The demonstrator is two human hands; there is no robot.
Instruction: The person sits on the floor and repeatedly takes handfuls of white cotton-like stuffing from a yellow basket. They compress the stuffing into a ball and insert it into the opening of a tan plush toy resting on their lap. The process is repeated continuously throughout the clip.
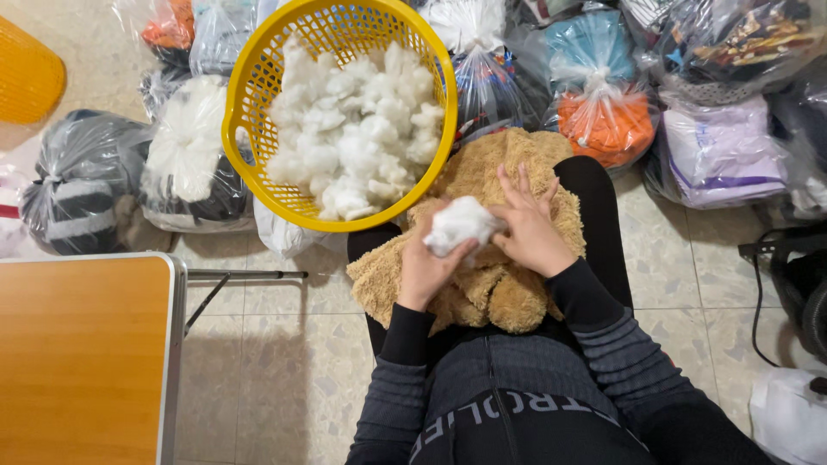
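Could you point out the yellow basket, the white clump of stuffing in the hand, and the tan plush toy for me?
yellow basket (pixel 244 76), head view, on its left rim.
clump of stuffing (pixel 459 222), head view, middle of the white tuft.
tan plush toy (pixel 482 172), head view, on its upper fuzzy fabric, on the lap.

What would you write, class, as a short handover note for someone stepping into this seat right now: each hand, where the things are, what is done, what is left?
Left hand: closed on a wad of white stuffing, held over the toy.
Right hand: fingers spread flat on the tan plush toy skin, which lies across the lap.
Yellow basket: on the floor ahead, leaning at the knees, filled with white stuffing.
Done: one wad taken up; how much is already inside cannot be seen.
Left: the skin looks mostly limp, so probably much filling remains.
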